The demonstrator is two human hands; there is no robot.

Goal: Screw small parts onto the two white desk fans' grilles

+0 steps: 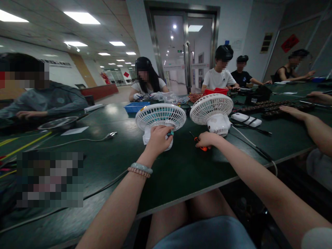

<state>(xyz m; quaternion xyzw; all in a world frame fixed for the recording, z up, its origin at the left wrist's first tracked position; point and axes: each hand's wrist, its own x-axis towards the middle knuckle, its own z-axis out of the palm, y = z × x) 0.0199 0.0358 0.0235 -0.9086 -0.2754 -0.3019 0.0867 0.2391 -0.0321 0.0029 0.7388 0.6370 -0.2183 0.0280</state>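
At frame centre, left hand clasped round base of teal-bladed desk fan — right hand closed on orange-handled screwdriver, below white desk fan.

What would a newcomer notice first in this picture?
Two small white fans stand side by side on the dark green table: the left fan, with teal blades, and the right fan. The left hand grips the left fan's base, while the right hand holds an orange-handled tool beside the right fan.

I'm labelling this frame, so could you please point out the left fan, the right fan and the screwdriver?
left fan [160,116], head view, front grille
right fan [211,108], head view, front grille
screwdriver [203,148], head view, orange handle
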